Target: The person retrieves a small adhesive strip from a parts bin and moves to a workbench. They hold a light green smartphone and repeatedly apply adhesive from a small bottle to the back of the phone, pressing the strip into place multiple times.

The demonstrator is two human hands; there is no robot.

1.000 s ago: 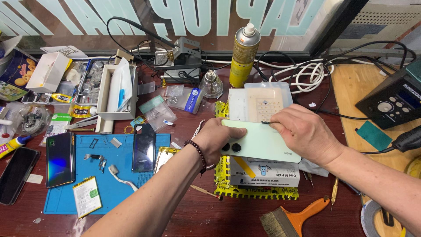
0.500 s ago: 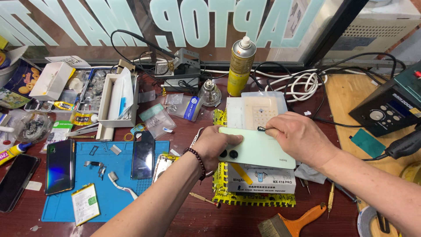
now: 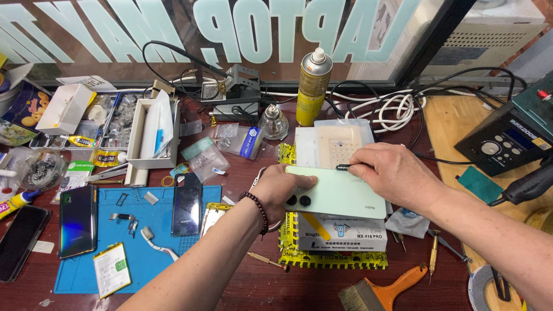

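The left hand (image 3: pixel 279 187) grasps the left end of a pale green phone (image 3: pixel 337 193), which lies back up on a white box (image 3: pixel 343 233). The right hand (image 3: pixel 397 173) pinches a thin dark tool (image 3: pixel 345 167) at the phone's top edge. An open white box (image 3: pixel 151 133) holds papers. Two dark phones (image 3: pixel 78 222) and one battery (image 3: pixel 112 269) lie on the blue mat (image 3: pixel 167 253). One yellow spray can (image 3: pixel 314 86) stands behind.
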